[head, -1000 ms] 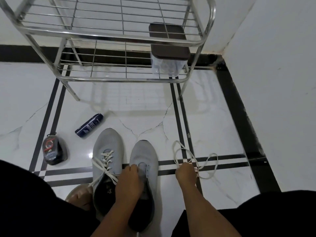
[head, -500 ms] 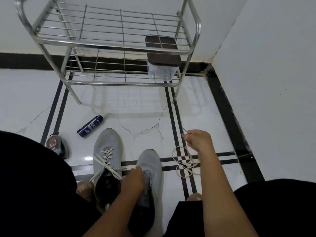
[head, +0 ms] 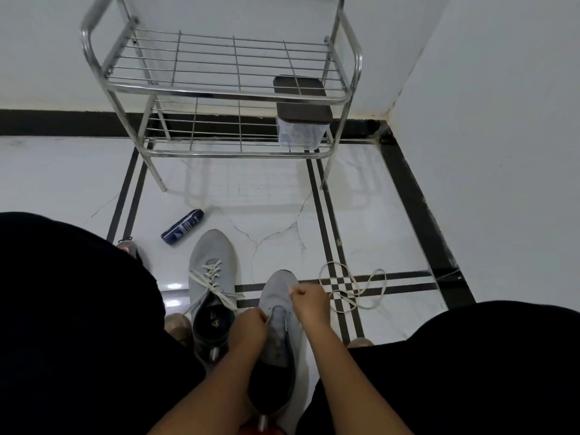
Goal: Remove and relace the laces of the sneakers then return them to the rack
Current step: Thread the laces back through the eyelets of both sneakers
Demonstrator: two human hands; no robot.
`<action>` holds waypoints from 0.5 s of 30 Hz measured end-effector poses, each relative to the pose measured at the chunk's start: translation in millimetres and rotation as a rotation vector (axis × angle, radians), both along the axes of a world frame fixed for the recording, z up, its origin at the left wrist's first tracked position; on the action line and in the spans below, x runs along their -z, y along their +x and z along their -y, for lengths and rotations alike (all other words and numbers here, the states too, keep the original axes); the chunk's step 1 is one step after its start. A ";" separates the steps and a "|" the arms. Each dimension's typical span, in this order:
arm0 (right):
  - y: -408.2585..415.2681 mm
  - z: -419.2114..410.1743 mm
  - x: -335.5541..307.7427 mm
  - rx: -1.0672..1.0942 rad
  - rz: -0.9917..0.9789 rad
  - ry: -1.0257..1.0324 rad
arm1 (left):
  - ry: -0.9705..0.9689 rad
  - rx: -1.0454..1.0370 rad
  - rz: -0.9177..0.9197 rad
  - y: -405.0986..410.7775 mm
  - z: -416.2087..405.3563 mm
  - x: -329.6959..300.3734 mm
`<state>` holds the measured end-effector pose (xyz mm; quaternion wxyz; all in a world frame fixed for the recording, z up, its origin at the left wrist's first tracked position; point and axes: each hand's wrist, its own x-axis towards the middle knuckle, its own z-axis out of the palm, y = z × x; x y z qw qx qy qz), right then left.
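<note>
Hands (head: pixel 282 312) curled, seemingly pinching lace ends, over unlaced sneaker (head: pixel 279 328); loose lace (head: pixel 351 290) just beside.

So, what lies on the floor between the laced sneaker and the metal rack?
In the head view, a dark blue spray can lies on its side between the laced sneaker and the rack; otherwise white tile.

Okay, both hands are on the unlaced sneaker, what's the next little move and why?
Probably thread the lace end into the lowest eyelet. The right sneaker shows no lacing, while the left sneaker is laced. The right hand pinches what looks like a lace tip near the toe, the left hand grips the tongue area, and the rest of the lace lies loose on the floor.
</note>
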<state>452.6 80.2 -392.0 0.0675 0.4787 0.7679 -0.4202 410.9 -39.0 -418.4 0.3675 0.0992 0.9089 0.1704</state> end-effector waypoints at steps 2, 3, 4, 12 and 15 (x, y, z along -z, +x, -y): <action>4.9 8.3 13.9 -0.067 0.063 -0.042 | 0.013 -0.025 0.015 -1.0 0.1 1.8; 6.6 10.7 17.7 -0.069 0.090 -0.056 | 0.021 -0.031 0.014 -0.4 0.4 3.5; 8.6 11.9 20.8 -0.069 0.113 -0.062 | 0.027 -0.030 0.002 0.8 0.3 5.1; 3.8 14.0 40.9 -0.086 0.190 -0.003 | 0.024 0.014 -0.180 -1.2 -9.6 17.2; 2.4 15.8 42.8 -0.152 0.247 0.054 | 0.053 -0.042 -0.167 -4.2 -10.7 18.9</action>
